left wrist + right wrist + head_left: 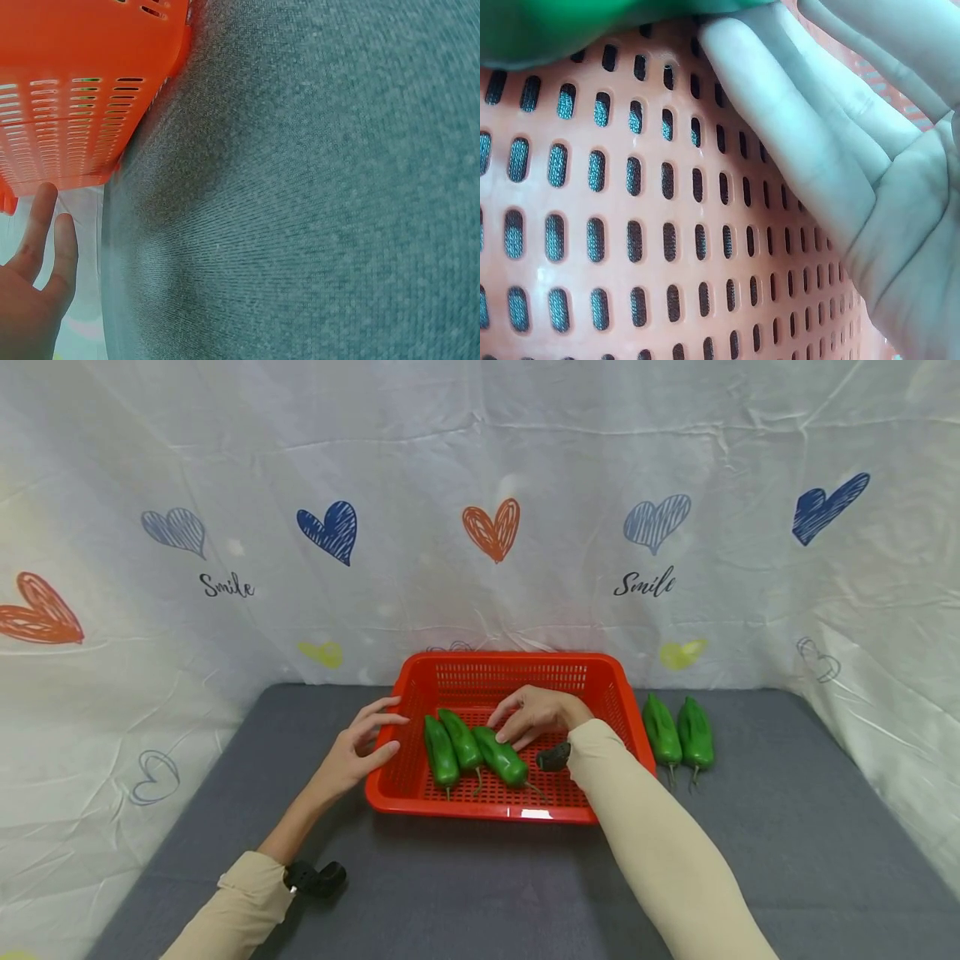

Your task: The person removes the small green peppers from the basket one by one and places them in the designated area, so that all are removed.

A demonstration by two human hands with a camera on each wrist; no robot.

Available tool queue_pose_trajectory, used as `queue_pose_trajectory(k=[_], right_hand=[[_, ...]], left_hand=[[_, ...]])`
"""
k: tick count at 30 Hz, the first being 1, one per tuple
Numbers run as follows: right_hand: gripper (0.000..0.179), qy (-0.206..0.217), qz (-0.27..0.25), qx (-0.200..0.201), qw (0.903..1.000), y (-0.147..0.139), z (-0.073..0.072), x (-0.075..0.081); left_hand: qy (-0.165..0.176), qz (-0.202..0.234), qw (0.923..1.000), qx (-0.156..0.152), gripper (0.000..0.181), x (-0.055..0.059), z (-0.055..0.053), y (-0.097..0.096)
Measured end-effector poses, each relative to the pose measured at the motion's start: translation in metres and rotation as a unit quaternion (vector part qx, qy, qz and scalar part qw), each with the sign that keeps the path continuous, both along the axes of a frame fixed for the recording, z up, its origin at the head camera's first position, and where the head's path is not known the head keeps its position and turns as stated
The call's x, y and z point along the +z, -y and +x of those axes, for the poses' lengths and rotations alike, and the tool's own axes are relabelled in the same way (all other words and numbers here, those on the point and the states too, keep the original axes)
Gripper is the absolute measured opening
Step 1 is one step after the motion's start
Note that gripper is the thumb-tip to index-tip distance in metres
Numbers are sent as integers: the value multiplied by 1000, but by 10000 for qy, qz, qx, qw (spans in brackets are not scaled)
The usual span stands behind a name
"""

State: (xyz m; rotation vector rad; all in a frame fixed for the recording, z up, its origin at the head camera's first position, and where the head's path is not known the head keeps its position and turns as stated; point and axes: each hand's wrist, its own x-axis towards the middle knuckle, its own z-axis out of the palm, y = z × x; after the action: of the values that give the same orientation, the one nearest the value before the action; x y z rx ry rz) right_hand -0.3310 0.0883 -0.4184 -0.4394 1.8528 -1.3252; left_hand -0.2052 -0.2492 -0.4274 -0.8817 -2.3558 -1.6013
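A red plastic basket (480, 811) with slotted walls sits on the grey cloth. Three green peppers lie inside: a left one (441, 753), a middle one (461, 740) and a right one (504, 760), stems toward the person. My right hand (542, 710) reaches into the basket, its fingertips at the upper right side of the right pepper. In the right wrist view its fingers (780, 112) are mostly straight, tips against a blurred green pepper (562, 26). My left hand (363, 745) is spread at the basket's left rim, fingertips over the edge.
Two more green peppers, one (662, 731) beside the other (696, 735), lie on the grey cloth (787, 810) right of the basket. Behind stands a white curtain (480, 460) printed with hearts. Each wrist wears a black device (318, 878).
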Motion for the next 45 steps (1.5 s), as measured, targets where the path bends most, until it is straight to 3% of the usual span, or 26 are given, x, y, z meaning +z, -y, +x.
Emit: queue_pose_trajectory(k=[25,39,45], right_hand=[[33,-156,-156,-200,9996,-11,-2,4],[35,-421,-500,-353,9972,-16,-8,11],[36,-446,-849,-613,9935,-13,-10,19]], left_hand=[[-6,-125,9998,124,36,-1,-1,1],[-51,-63,10000,25,37,-2,-2,1],[25,-71,10000,24,36,-3,-3,2]])
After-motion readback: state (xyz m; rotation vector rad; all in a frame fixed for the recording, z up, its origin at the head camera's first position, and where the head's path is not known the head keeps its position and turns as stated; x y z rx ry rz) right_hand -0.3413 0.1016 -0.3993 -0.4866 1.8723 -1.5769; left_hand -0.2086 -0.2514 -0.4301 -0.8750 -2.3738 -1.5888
